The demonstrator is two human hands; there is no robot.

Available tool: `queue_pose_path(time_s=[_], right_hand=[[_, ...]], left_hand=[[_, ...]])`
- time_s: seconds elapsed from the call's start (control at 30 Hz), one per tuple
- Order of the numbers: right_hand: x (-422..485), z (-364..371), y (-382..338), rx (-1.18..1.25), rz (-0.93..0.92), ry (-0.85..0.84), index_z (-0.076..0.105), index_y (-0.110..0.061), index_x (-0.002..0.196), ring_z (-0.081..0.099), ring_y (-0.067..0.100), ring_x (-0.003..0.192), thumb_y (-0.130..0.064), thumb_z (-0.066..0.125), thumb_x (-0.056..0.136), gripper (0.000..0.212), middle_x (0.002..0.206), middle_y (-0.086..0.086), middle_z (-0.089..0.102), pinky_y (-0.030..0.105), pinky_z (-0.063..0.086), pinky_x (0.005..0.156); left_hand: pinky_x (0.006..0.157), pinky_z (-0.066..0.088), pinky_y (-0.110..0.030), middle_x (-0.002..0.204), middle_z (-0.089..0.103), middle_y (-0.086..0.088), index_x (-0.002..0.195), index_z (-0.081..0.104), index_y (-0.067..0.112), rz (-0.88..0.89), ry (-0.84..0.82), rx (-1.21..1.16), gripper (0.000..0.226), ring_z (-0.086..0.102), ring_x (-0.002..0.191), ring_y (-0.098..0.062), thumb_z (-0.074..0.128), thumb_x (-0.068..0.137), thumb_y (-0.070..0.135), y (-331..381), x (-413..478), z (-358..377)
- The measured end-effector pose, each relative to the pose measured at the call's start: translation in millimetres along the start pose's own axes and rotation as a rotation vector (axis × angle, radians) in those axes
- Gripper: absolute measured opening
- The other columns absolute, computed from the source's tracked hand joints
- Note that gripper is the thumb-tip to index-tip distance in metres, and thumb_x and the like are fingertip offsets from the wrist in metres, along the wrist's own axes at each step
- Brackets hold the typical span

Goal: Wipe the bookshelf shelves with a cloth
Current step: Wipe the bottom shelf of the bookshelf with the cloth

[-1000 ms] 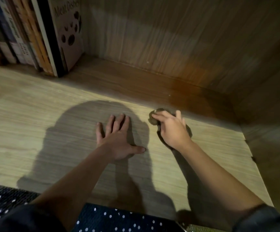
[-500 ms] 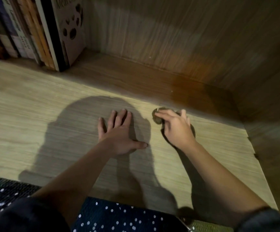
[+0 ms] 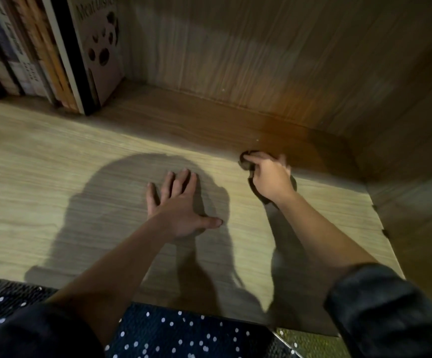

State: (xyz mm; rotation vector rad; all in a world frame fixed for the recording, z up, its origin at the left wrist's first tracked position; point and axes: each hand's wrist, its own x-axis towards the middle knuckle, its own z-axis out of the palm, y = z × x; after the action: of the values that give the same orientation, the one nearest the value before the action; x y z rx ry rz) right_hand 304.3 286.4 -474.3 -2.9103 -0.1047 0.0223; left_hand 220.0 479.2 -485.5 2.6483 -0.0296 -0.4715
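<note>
A pale, straight-grained wooden shelf runs back to a shadowed back panel. The right hand, fingers curled, grips a small, dark, crumpled cloth against the boards. The cloth pokes out past the fingertips toward 10 o'clock. The left hand lies flat with fingers spread. Upright books stand at 10 o'clock.

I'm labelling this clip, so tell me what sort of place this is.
Most likely the inside of a wooden bookshelf, probably at home. Books stand upright at the back left, a wood-grain shelf meets a back panel, and the right hand holds a cloth against the shelf.
</note>
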Motion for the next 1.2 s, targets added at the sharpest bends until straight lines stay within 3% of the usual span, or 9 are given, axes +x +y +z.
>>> queue_pose_path(time_s=[0.1, 0.27, 0.37, 0.47, 0.63, 0.87, 1.0, 1.1, 1.2], right_hand=[[6.9, 3.0, -16.3, 0.021, 0.033, -0.018, 0.047, -0.031, 0.135, 0.018, 0.039, 0.133, -0.009, 0.038, 0.094, 0.047, 0.147, -0.009, 0.035, 0.047, 0.021, 0.105], [-56.8, 15.5, -32.5, 0.038, -0.229, 0.089, 0.055, -0.033, 0.126, 0.037, 0.033, 0.110, -0.009, 0.038, 0.089, 0.048, 0.134, -0.014, 0.049, 0.038, 0.033, 0.092], [-85.3, 12.5, -32.3, 0.200, -0.371, 0.018, 0.063, -0.023, 0.119, 0.046, 0.030, 0.104, -0.015, 0.034, 0.087, 0.043, 0.127, -0.005, 0.057, 0.031, 0.031, 0.085], [-73.9, -10.8, -15.8, 0.404, -0.197, 0.084, 0.057, -0.020, 0.126, 0.049, 0.020, 0.112, -0.008, 0.045, 0.093, 0.037, 0.134, 0.001, 0.052, 0.032, 0.025, 0.100], [-55.6, -9.0, 20.5, -0.003, 0.108, -0.050, 0.018, -0.029, 0.147, 0.015, 0.035, 0.138, -0.044, 0.033, 0.098, 0.053, 0.156, 0.000, 0.012, 0.041, 0.013, 0.113], [41.2, 11.8, 45.4, 0.166, 0.293, 0.115, 0.021, -0.006, 0.143, 0.024, 0.036, 0.133, -0.037, 0.047, 0.090, 0.066, 0.145, 0.019, 0.027, 0.044, 0.025, 0.109], [82.5, 4.1, 30.1, 0.495, 0.264, 0.104, 0.039, -0.017, 0.134, 0.057, 0.027, 0.102, -0.024, 0.054, 0.088, 0.049, 0.124, 0.012, 0.052, 0.041, 0.052, 0.081], [87.5, 1.2, 11.9, 0.693, 0.188, 0.017, 0.039, -0.019, 0.138, 0.059, 0.015, 0.061, -0.006, 0.049, 0.093, 0.048, 0.102, 0.008, 0.061, 0.025, 0.050, 0.050], [72.2, 1.1, -4.9, 0.668, 0.068, -0.039, 0.047, -0.024, 0.134, 0.057, 0.010, 0.058, 0.002, 0.048, 0.089, 0.052, 0.097, 0.002, 0.060, 0.019, 0.048, 0.046]], left_hand=[[0.112, -0.015, -0.050, 0.156, -0.020, 0.008, 0.150, -0.010, 0.026, 0.005, -0.013, 0.001, 0.114, -0.024, 0.141, -0.017, 0.058, 0.070, 0.071, 1.0, 0.1, -1.3], [0.114, -0.012, -0.048, 0.156, -0.017, 0.010, 0.150, -0.006, 0.028, -0.014, 0.004, -0.011, 0.113, -0.021, 0.142, -0.016, 0.061, 0.069, 0.069, 4.4, -2.4, -3.6], [0.115, -0.010, -0.047, 0.157, -0.010, 0.010, 0.151, 0.001, 0.029, -0.017, 0.016, -0.059, 0.108, -0.015, 0.144, -0.015, 0.065, 0.070, 0.064, 5.6, -5.5, -8.0], [0.115, -0.005, -0.047, 0.157, 0.002, 0.009, 0.150, 0.012, 0.031, -0.033, 0.063, -0.063, 0.100, -0.004, 0.145, -0.015, 0.064, 0.071, 0.065, 10.0, -5.2, -13.8], [0.114, -0.008, -0.051, 0.158, -0.005, 0.004, 0.150, 0.004, 0.030, -0.063, 0.055, 0.049, 0.111, -0.009, 0.145, -0.020, 0.056, 0.065, 0.078, 5.4, 4.5, -21.0], [0.112, -0.015, -0.051, 0.155, -0.023, 0.008, 0.148, -0.017, 0.026, -0.042, -0.012, 0.038, 0.126, -0.024, 0.141, -0.017, 0.059, 0.061, 0.077, -10.0, 17.8, -15.6], [0.110, -0.017, -0.049, 0.154, -0.025, 0.010, 0.147, -0.019, 0.027, -0.050, 0.002, 0.047, 0.126, -0.027, 0.140, -0.015, 0.057, 0.062, 0.078, -9.2, 19.2, -12.4], [0.111, -0.018, -0.048, 0.154, -0.025, 0.011, 0.147, -0.018, 0.027, -0.063, 0.007, 0.016, 0.126, -0.028, 0.139, -0.014, 0.060, 0.061, 0.077, -9.3, 19.0, -11.3], [0.113, -0.017, -0.048, 0.155, -0.020, 0.011, 0.149, -0.012, 0.027, -0.027, 0.015, -0.011, 0.124, -0.025, 0.141, -0.014, 0.064, 0.063, 0.072, -7.8, 18.3, -15.4]])
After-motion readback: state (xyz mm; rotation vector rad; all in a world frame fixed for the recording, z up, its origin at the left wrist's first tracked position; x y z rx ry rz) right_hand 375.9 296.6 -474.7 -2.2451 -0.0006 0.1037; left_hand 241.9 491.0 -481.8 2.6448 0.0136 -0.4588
